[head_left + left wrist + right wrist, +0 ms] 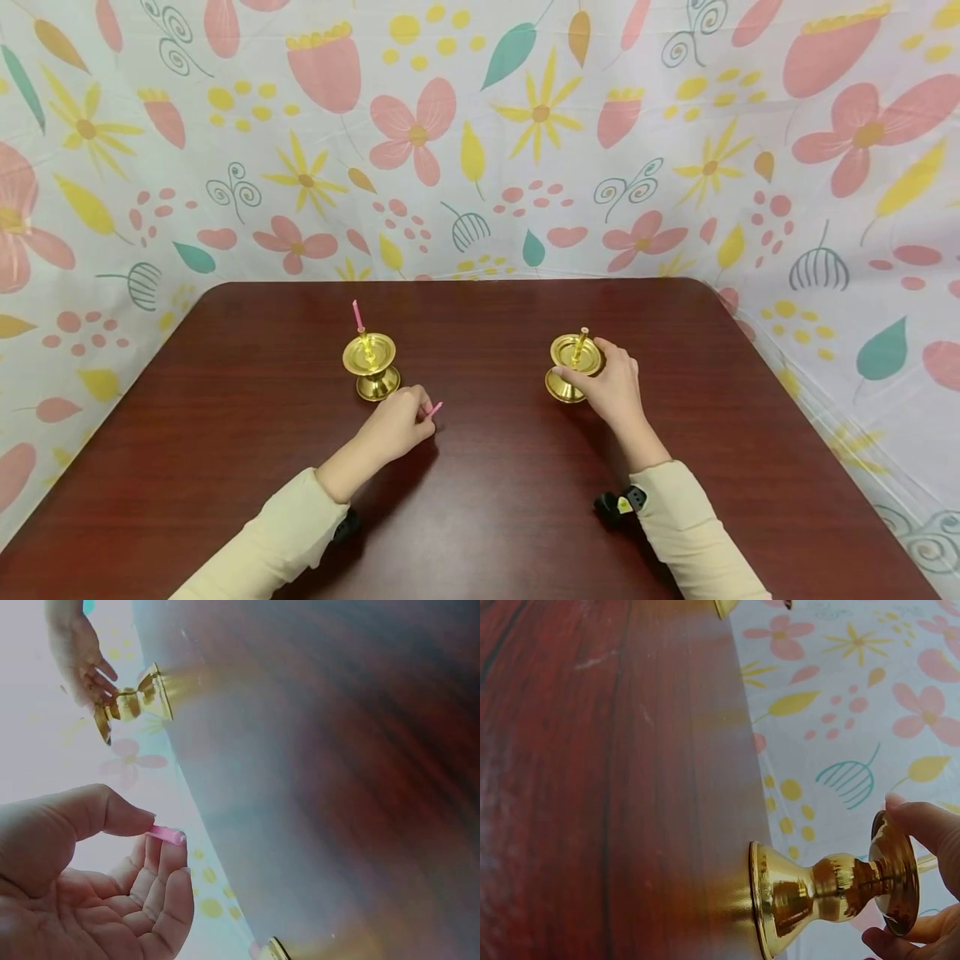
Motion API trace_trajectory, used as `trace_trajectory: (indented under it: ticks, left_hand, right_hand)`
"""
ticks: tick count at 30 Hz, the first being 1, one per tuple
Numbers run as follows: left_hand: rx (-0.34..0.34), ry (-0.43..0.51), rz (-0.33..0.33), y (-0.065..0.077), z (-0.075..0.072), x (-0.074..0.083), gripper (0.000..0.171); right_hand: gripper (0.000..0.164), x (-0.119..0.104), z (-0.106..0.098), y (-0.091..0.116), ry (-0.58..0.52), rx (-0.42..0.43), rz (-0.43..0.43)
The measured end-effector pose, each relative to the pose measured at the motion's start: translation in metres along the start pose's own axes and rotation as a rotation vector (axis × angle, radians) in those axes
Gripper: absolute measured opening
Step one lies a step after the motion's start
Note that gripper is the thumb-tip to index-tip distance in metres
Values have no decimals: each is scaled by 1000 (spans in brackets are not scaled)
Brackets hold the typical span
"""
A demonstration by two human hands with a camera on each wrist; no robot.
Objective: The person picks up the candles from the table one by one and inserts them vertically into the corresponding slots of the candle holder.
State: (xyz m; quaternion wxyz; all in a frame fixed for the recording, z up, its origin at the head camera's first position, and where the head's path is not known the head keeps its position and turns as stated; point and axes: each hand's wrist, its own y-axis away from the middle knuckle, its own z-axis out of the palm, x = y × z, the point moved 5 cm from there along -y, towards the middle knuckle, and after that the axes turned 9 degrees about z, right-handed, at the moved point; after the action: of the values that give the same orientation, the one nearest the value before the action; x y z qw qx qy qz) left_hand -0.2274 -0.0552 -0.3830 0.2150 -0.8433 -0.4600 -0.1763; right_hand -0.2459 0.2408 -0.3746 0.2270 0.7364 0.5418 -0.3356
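Note:
My left hand [397,423] pinches a slim pink candle [166,835] between thumb and fingertips, low over the table in front of the left candle holder. That brass holder [377,386] stands upright with another thin pink candle [357,315] rising from its narrow socket, tilted slightly. With thumb and fingers spread across the dish, my right hand [617,387] grips the rim of a matching brass candle holder [840,889] on the right. Its foot rests on the table, and a bare socket tube [581,342] sticks up from the dish.
Both holders stand toward the back of a dark reddish-brown table [487,483]. Behind and beside it hangs a white cloth [465,100] printed with flowers and leaves. Dark wrist cameras [619,505] are strapped at the cream sleeves.

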Motion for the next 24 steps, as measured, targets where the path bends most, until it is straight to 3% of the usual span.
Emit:
trace_trajectory:
  ticks: [13,24]
  left_hand:
    - [-19,26,10,-9,-1,8,13]
    - [28,80,11,-15,-3,15,11]
  right_hand:
    - [81,2,1,0,-9,-7,6]
    - [81,1,-1,1,-11,13,-3]
